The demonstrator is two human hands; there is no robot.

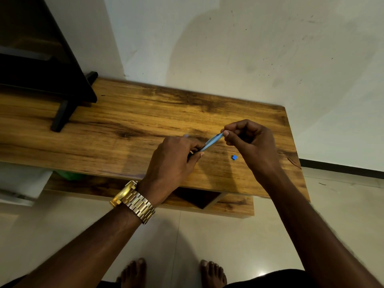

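Left hand (174, 156): fingers grip pen (212, 142).
Right hand (249, 140): fingers pinch pen end.
Risk: grip may slip; blue piece (234, 157) may roll off tabletop (124, 113).

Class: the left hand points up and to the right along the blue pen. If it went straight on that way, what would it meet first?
Most likely the right hand, which pinches the far end of the slim blue plastic pen that the left hand grips. Depth is unclear.

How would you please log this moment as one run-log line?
left hand: grips blue pen lower end | right hand: pinches upper end | small blue piece: lies on wooden table
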